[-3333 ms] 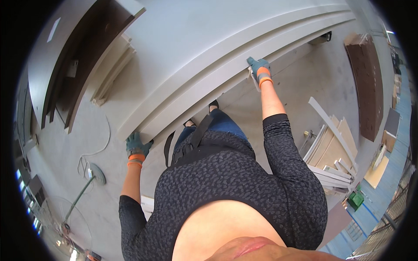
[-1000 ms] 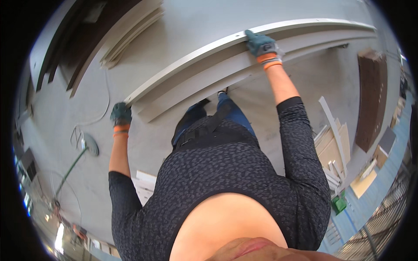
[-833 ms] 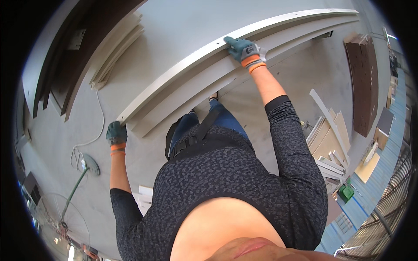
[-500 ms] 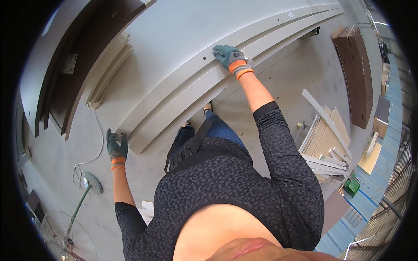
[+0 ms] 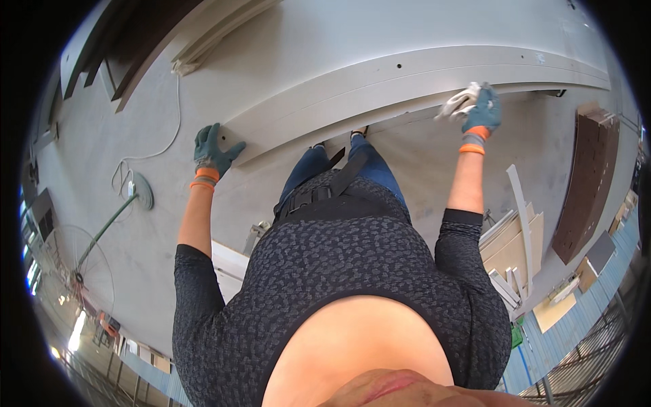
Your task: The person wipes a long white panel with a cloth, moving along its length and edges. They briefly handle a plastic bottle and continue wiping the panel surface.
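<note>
In front of me, long pale boards (image 5: 352, 85) lie side by side or stacked, running from the left up to the far right, with small dark holes in the face. My left hand (image 5: 215, 150), in a green glove with an orange cuff, is at their left end, thumb and fingers spread. Whether it touches the end is hard to tell. My right hand (image 5: 484, 112), gloved alike, is closed on a white cloth (image 5: 460, 102), blurred a little by motion, over the boards' near edge.
Dark brown panels (image 5: 152, 47) and pale strips (image 5: 217, 30) stand at the far left. A white cord (image 5: 178, 112) runs to a floor fan (image 5: 78, 271). To the right are a stack of brown boards (image 5: 588, 183) and leaning offcuts (image 5: 515, 244).
My right hand has lifted off the boards and moved right with the cloth. My left hand's fingers have spread at the boards' end. The stepped boards now look more closely aligned; the view has shifted.
</note>
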A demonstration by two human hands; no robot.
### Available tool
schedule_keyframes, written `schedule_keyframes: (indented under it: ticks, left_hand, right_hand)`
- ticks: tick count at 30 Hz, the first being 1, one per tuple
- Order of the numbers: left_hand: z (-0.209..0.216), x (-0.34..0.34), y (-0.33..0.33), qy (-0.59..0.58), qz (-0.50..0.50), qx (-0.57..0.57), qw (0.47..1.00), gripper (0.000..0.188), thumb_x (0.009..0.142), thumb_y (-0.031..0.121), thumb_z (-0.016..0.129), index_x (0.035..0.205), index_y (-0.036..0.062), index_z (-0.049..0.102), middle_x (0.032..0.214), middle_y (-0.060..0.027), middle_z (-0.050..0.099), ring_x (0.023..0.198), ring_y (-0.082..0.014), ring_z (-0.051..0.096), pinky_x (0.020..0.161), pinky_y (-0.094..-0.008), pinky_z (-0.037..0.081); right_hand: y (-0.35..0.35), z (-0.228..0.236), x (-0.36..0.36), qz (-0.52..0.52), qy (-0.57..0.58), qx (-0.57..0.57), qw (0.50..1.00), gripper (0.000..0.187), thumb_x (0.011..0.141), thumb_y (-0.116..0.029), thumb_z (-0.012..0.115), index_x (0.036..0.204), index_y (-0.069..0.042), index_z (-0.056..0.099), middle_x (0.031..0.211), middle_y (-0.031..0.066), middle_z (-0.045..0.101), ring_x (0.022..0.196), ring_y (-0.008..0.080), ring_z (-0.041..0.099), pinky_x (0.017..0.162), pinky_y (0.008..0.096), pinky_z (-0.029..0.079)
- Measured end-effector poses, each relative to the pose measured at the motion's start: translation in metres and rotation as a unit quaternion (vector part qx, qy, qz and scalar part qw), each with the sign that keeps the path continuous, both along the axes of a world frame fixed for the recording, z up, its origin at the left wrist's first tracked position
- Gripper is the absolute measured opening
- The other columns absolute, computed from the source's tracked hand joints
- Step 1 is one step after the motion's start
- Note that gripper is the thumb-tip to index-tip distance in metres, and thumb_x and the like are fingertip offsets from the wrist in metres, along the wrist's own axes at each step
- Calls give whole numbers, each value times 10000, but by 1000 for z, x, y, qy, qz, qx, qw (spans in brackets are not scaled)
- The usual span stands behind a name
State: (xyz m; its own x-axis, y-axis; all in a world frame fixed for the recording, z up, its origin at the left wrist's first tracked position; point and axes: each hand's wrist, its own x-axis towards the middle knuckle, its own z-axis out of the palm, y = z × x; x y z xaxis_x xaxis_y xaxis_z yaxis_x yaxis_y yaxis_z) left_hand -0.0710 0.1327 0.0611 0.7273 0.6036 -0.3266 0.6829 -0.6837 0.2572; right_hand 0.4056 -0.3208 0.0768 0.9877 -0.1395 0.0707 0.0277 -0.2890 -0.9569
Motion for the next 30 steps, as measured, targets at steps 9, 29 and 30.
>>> schedule_keyframes:
  ticks: [9, 29, 30]
  left_hand:
    - [-10, -18, -11, 48, -122, 17, 991, 1458, 587, 534, 982, 1668, 2, 160, 1731, -261, 181, 1595, -484, 186, 1293, -509, 292]
    - [49, -104, 113, -254, 312, -97, 910, 615, 990, 147, 739, 1558, 87, 510, 1445, -139, 602, 1258, -172, 611, 1067, -310, 503]
    - [61, -105, 109, -267, 365, -52, 890, 548, 1005, 175, 732, 1515, 64, 567, 1350, -137, 671, 1211, -167, 639, 1033, -300, 525]
  right_hand:
    - [55, -71, -9, 117, -278, -422, 855, 476, 1019, -211, 655, 1474, -74, 615, 1384, 148, 694, 1248, 353, 655, 1123, 466, 471]
    - [273, -79, -470, 834, 194, -61, 514, 356, 1025, -283, 557, 1303, -150, 735, 1333, 129, 718, 1198, 336, 680, 1068, 425, 513]
    - [271, -78, -464, 822, 205, -32, 531, 346, 1028, -268, 554, 1293, -146, 740, 1307, 126, 731, 1172, 325, 692, 1060, 417, 520]
